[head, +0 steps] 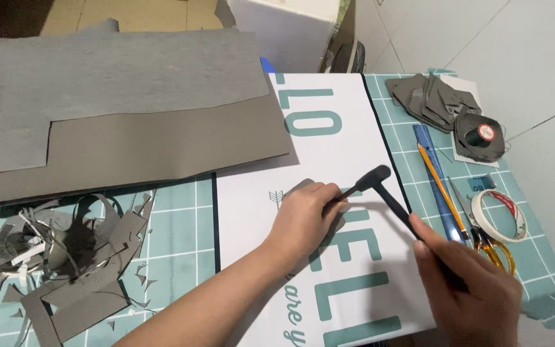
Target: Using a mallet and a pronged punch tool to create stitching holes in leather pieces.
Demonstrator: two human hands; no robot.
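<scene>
My right hand (470, 292) grips the handle of a small black mallet (387, 193); its head hovers just right of my left hand's fingertips. My left hand (303, 218) presses down on a small grey fabric piece (297, 188) and pinches a thin dark tool (348, 191) upright-tilted on it. Both rest over a white board with teal lettering (348, 138) lying on a teal gridded cutting mat (175, 231).
Large grey fabric sheets (117, 109) cover the upper left. Grey offcuts (65, 257) pile at lower left. On the right lie a blue ruler (435, 170), pencil (441, 186), orange-handled scissors (483, 231), tape roll (499, 215), thread spool (480, 135) and cut pieces (428, 96).
</scene>
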